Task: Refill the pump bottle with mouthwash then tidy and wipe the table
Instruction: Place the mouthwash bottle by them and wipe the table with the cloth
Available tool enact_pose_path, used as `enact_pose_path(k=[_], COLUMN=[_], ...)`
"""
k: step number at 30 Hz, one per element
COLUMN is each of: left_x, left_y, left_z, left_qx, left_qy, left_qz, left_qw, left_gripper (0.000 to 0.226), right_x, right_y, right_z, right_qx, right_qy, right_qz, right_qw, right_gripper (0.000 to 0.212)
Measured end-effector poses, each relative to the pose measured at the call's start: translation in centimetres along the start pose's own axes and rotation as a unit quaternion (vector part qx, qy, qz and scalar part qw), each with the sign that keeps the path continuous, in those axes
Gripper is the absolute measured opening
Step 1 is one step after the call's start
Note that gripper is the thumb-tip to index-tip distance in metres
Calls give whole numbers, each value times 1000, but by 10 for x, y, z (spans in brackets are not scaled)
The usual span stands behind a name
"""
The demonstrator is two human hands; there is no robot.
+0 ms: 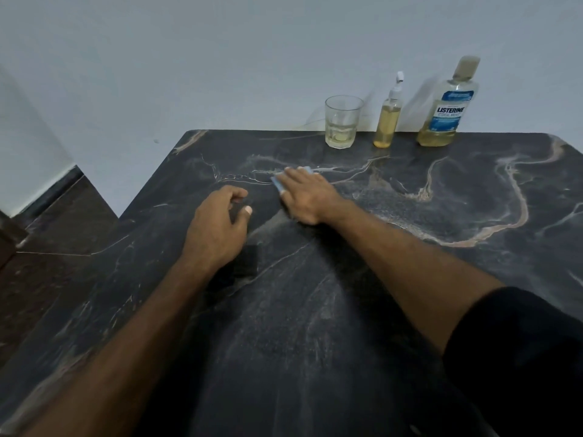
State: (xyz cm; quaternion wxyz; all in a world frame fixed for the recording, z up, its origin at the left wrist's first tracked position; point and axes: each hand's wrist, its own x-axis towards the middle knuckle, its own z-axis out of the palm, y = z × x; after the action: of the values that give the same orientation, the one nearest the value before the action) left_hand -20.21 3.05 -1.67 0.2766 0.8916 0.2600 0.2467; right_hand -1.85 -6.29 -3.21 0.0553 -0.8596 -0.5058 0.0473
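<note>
My right hand (304, 197) lies flat on a blue cloth (277, 183), pressing it onto the dark marble table (315, 310) near the middle. Only the cloth's edges show around my fingers. My left hand (217, 228) rests on the table to the left of it, fingers loosely curled and holding nothing. Along the table's far edge stand a small pump bottle (388, 121) with yellowish liquid, a large capped mouthwash bottle (444, 111) with a blue label to its right, and a glass (342, 123) with a little liquid to its left.
A pale wall runs right behind the table's far edge. The table's left edge drops to a dark brown tiled floor (56, 234).
</note>
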Motion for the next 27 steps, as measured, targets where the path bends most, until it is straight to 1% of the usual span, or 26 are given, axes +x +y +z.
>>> enact_pose_path(k=[4, 6, 12, 15, 17, 20, 24, 27], left_x=[-6, -9, -11, -7, -4, 1, 5, 7], left_y=[18, 33, 82, 93, 93, 89, 88, 90], left_z=[15, 25, 58, 69, 73, 74, 75, 75], left_qx=[41, 57, 74, 92, 118, 163, 185, 193], left_qy=[-76, -103, -184, -237, -260, -281, -295, -304], left_qz=[40, 57, 105, 112, 107, 113, 107, 104], left_qw=[995, 991, 974, 961, 952, 939, 931, 927], left_gripper=[38, 43, 55, 59, 66, 72, 71, 70], right_x=[-36, -69, -193, -230, -237, -228, -183, -144], right_y=[67, 84, 90, 101, 114, 140, 175, 179], right_z=[-7, -9, 2, -3, -6, -9, -15, -17], right_qx=[6, 11, 30, 26, 15, 14, 25, 16], right_qy=[17, 32, 40, 33, 37, 54, 53, 47], right_qz=[92, 115, 94, 105, 118, 171, 246, 253], right_qw=[996, 993, 994, 994, 992, 984, 967, 966], right_gripper=[55, 54, 56, 56, 56, 56, 56, 57])
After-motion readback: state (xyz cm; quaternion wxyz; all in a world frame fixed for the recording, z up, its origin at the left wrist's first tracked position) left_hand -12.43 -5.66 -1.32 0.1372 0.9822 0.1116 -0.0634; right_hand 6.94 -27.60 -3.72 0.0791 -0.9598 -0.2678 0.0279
